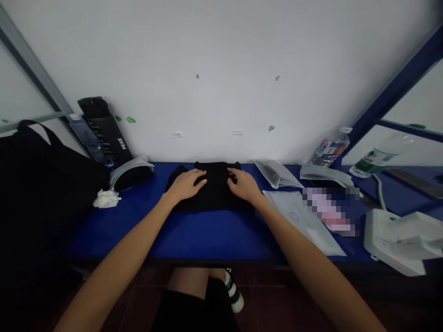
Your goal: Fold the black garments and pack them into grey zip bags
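A black piece of cloth (216, 193), perhaps a garment, lies spread on the blue desk (207, 235) against the wall. On its left part rests my left hand (187, 184), palm down with fingers stretched out. My right hand (244, 184) lies on the cloth's right part, its fingers also apart and pointing inward. Neither hand grips anything. The cloth's far edge shows small raised bumps at both corners; its exact kind cannot be made out.
Left of the cloth are a crumpled tissue (107, 198), a translucent pouch (133, 170), a black PEAK bottle (107, 131) and a black bag (41, 184). To the right lie plastic bags (301, 221), a water bottle (332, 147) and a white power strip (394, 240).
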Demonstrator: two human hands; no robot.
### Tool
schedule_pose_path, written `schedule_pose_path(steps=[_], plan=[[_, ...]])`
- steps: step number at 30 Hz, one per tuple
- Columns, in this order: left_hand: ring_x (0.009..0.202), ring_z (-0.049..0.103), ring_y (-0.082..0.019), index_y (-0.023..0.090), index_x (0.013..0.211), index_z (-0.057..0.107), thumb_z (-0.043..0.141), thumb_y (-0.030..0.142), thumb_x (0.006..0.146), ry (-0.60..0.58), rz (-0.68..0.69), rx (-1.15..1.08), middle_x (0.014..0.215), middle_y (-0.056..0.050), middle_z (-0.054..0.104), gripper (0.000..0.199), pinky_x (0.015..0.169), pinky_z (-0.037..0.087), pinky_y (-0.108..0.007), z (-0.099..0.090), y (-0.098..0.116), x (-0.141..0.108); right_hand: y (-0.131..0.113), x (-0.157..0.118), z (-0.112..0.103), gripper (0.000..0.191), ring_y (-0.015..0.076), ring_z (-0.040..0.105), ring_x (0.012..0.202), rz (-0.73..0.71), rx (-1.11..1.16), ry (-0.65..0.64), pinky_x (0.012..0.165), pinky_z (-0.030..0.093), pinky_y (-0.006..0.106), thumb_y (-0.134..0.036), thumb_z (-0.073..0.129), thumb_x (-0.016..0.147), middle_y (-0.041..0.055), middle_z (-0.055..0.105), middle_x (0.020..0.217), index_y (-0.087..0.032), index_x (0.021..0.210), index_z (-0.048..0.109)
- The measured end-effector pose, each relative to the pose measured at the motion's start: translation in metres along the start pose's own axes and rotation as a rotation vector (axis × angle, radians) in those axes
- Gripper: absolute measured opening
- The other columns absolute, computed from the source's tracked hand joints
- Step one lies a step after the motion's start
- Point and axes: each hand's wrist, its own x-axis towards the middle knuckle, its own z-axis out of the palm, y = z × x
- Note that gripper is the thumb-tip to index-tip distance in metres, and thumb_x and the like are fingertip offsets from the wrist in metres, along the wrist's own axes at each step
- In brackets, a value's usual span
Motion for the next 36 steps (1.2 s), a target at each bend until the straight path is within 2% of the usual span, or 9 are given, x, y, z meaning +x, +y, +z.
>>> schedule_pose_path(steps=[4, 7, 14, 17, 21, 25, 30, 33, 36], plan=[[0.109, 0.077, -0.028, 0.023, 0.114, 0.081, 0.045, 0.052, 0.111, -0.034, 0.004, -0.051, 0.114, -0.009, 0.083, 0.047, 0.1, 0.056, -0.038, -0.005, 0.004, 0.0, -0.001, 0.001, -0.003, 0.036, 0.0329, 0.077, 0.114, 0.124, -0.059, -0.02, 0.101, 0.057, 0.042, -0.03, 0.049, 0.104, 0.0142, 0.084, 0.116, -0.021, 0.112, 0.083], [0.084, 0.076, -0.023, 0.025, 0.102, 0.08, 0.047, 0.052, 0.11, -0.081, -0.031, -0.128, 0.088, -0.004, 0.082, 0.043, 0.081, 0.054, -0.034, -0.01, 0.005, 0.001, -0.001, 0.0, -0.004, 0.034, 0.0332, 0.077, 0.11, 0.215, -0.044, 0.015, 0.093, 0.059, 0.041, -0.034, 0.051, 0.103, 0.0135, 0.083, 0.112, -0.024, 0.108, 0.082], [0.108, 0.071, -0.028, 0.022, 0.133, 0.076, 0.061, 0.033, 0.101, -0.079, -0.178, 0.021, 0.109, -0.01, 0.078, 0.036, 0.093, 0.055, -0.038, 0.001, -0.009, 0.004, 0.007, 0.002, 0.001, 0.036, 0.0345, 0.075, 0.114, 0.233, -0.078, -0.076, 0.096, 0.058, 0.043, -0.03, 0.055, 0.1, 0.0149, 0.081, 0.12, -0.022, 0.123, 0.081], [0.125, 0.065, -0.033, 0.022, 0.142, 0.072, 0.064, 0.037, 0.102, -0.041, -0.219, 0.103, 0.129, -0.015, 0.071, 0.043, 0.107, 0.051, -0.045, 0.003, -0.013, 0.004, 0.01, 0.004, 0.002, 0.04, 0.033, 0.073, 0.117, 0.179, -0.095, -0.081, 0.103, 0.054, 0.042, -0.022, 0.055, 0.096, 0.0141, 0.08, 0.123, -0.019, 0.127, 0.08], [0.144, 0.051, -0.041, 0.021, 0.159, 0.058, 0.055, 0.048, 0.108, -0.016, -0.284, 0.15, 0.151, -0.02, 0.06, 0.058, 0.118, 0.041, -0.057, 0.002, -0.017, 0.003, 0.016, 0.005, 0.005, 0.057, 0.0362, 0.062, 0.13, 0.093, -0.101, 0.051, 0.106, 0.051, 0.047, -0.02, 0.058, 0.09, 0.0188, 0.068, 0.142, -0.015, 0.146, 0.068], [0.141, 0.052, -0.042, 0.023, 0.139, 0.071, 0.06, 0.056, 0.105, -0.047, -0.283, 0.082, 0.147, -0.017, 0.063, 0.049, 0.116, 0.04, -0.058, 0.003, -0.023, 0.004, 0.023, 0.006, 0.014, 0.059, 0.0411, 0.054, 0.138, 0.097, -0.089, 0.014, 0.112, 0.045, 0.055, -0.024, 0.061, 0.088, 0.0205, 0.06, 0.151, -0.016, 0.145, 0.065], [0.133, 0.06, -0.039, 0.024, 0.116, 0.072, 0.087, 0.042, 0.084, 0.001, -0.257, -0.117, 0.131, -0.011, 0.074, 0.04, 0.116, 0.04, -0.061, -0.001, -0.028, 0.006, 0.034, 0.012, 0.016, 0.037, 0.0364, 0.063, 0.12, 0.105, -0.009, 0.016, 0.106, 0.046, 0.05, -0.019, 0.063, 0.081, 0.0149, 0.073, 0.122, -0.02, 0.118, 0.069], [0.115, 0.07, -0.033, 0.022, 0.091, 0.07, 0.081, 0.021, 0.078, 0.035, -0.188, -0.239, 0.11, -0.005, 0.079, 0.018, 0.117, 0.039, -0.061, -0.003, -0.029, 0.008, 0.037, 0.016, 0.013, 0.035, 0.0317, 0.068, 0.101, 0.089, 0.086, 0.087, 0.097, 0.048, 0.044, -0.011, 0.06, 0.076, 0.0098, 0.075, 0.102, -0.022, 0.109, 0.066], [0.1, 0.073, -0.028, 0.02, 0.076, 0.064, 0.066, 0.013, 0.072, 0.156, -0.083, -0.368, 0.094, -0.005, 0.079, 0.009, 0.108, 0.049, -0.051, -0.006, -0.03, 0.009, 0.038, 0.018, 0.009, 0.034, 0.0299, 0.068, 0.1, 0.012, 0.185, 0.226, 0.09, 0.049, 0.041, -0.007, 0.055, 0.075, 0.0098, 0.075, 0.104, -0.022, 0.103, 0.066]])
